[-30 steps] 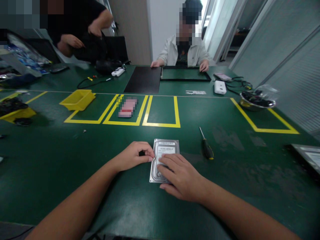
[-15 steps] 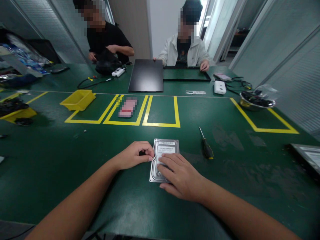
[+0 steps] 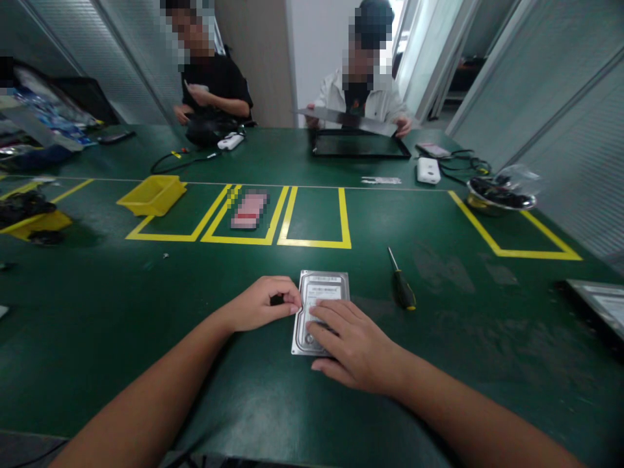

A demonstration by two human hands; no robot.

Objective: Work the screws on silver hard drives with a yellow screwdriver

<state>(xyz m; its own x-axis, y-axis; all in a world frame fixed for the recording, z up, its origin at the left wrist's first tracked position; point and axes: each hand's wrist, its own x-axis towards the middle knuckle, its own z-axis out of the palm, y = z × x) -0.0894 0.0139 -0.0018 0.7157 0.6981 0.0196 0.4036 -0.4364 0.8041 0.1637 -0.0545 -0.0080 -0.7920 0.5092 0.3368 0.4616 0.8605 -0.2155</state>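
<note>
A silver hard drive (image 3: pixel 327 289) lies flat on the green table (image 3: pixel 97 325) in front of me. My right hand (image 3: pixel 353 344) rests palm-down on its near half, fingers spread over the cover. My left hand (image 3: pixel 260 304) is curled beside the drive's left edge, pinching a small dark object between thumb and fingers; what it is I cannot tell. A screwdriver (image 3: pixel 402 290) with a black and yellow handle lies to the right of the drive, untouched.
Yellow tape boxes (image 3: pixel 316 244) mark the table beyond the drive; one holds a blurred pink item (image 3: pixel 248 209). A yellow bin (image 3: pixel 152 194) sits left, a metal bowl (image 3: pixel 502 195) right. Across the table a seated person lifts a dark panel (image 3: pixel 341 119) above a frame (image 3: pixel 361 146); another person stands at back left.
My hands and the drive have not moved. The person opposite has raised the dark panel off the table and swung it over the frame. The person at back left has straightened up.
</note>
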